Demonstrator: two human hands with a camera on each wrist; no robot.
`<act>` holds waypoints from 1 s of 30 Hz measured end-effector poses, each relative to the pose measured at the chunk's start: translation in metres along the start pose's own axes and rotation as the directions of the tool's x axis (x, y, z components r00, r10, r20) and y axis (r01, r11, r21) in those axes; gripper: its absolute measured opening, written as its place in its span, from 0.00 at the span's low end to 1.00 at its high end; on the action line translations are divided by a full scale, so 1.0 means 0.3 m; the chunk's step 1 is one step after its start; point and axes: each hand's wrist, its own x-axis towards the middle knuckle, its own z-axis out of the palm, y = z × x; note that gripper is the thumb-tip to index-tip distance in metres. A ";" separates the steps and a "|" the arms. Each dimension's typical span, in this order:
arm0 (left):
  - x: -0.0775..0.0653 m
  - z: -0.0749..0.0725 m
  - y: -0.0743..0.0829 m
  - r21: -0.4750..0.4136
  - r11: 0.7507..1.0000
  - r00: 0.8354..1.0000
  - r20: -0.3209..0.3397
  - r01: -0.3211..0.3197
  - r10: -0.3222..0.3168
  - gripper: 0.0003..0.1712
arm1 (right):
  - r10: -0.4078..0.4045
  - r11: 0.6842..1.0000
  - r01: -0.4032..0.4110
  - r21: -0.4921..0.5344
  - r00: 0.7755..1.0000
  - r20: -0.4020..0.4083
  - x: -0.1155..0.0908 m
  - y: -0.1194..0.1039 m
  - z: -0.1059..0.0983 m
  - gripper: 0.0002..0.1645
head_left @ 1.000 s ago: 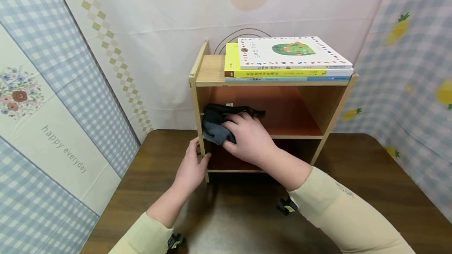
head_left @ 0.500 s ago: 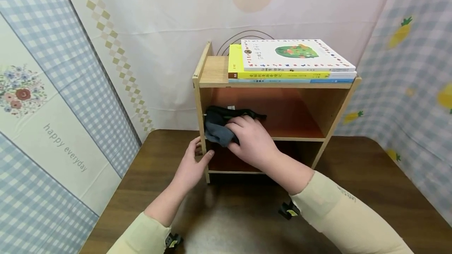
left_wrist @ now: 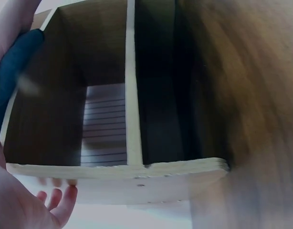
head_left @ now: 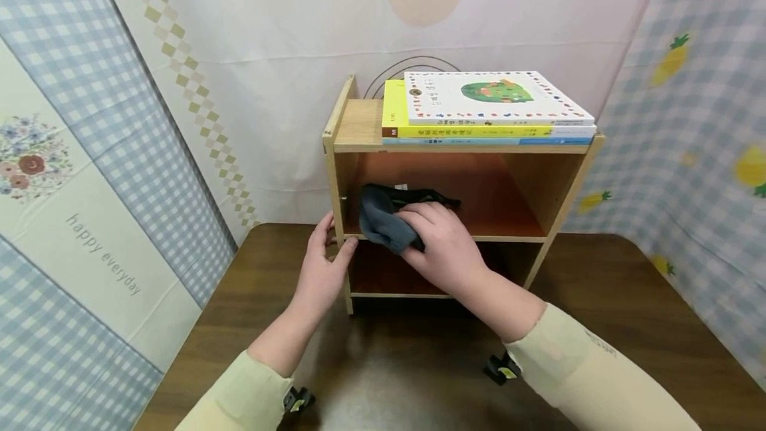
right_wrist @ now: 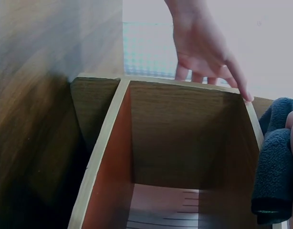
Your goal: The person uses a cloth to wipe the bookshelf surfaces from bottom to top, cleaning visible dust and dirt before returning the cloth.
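Observation:
A small wooden shelf unit stands on the brown table. My right hand grips a dark grey cloth at the left part of the middle shelf board. The cloth is bunched, with a darker strip lying farther back on the board; in the right wrist view the cloth is folded over the board's front edge. With its thumb at the front edge and its fingers along the outer face, my left hand holds the unit's left side panel. That panel partly hides the left fingers in the head view.
A white picture book, a yellow book and a blue book are stacked on top of the unit. Below lies a lower board. Patterned curtains hang behind and beside the table.
My right hand has drawn the cloth rightward, away from the left side panel. My left hand has slid a little higher along that panel. The books stay stacked.

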 end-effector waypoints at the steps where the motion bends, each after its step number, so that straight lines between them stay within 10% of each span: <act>1: 0.002 0.000 0.008 0.000 1.000 1.000 -0.010 0.001 -0.001 0.42 | -0.001 1.000 0.001 0.002 1.000 -0.006 -0.007 0.003 -0.002 0.21; 30: 0.027 0.003 0.077 0.028 1.000 0.999 -0.036 -0.003 0.004 0.32 | -0.074 0.997 0.076 0.014 0.994 -0.083 -0.044 -0.006 -0.093 0.25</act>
